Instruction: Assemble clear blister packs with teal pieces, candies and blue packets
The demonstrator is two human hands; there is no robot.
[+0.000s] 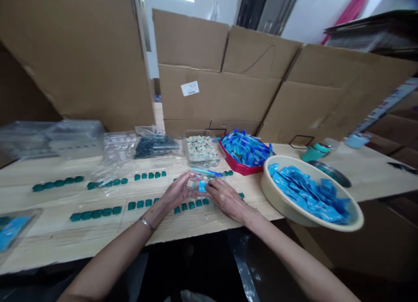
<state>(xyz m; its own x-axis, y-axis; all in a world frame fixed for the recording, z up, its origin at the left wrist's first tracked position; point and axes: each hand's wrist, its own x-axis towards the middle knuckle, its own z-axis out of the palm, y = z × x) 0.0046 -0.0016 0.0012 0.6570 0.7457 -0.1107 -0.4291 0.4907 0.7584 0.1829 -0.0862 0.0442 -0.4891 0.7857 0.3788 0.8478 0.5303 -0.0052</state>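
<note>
The small clear plastic box (199, 185) seems light and a little slippery, so its edges are the good place to hold, and it is over the wooden table (58, 245) between the left hand (176, 191) and the right hand (227, 199), whose fingers close narrow on it.

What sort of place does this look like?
Probably a small-parts packing workshop: rows of small teal pieces on a pale wooden bench, a beige round tub of blue packets, and large brown cardboard sheets behind.

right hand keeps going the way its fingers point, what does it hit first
The small clear plastic pack with a blue piece in it, directly ahead of the right hand. The fingers look to be already against it, though depth is hard to judge here.
</note>
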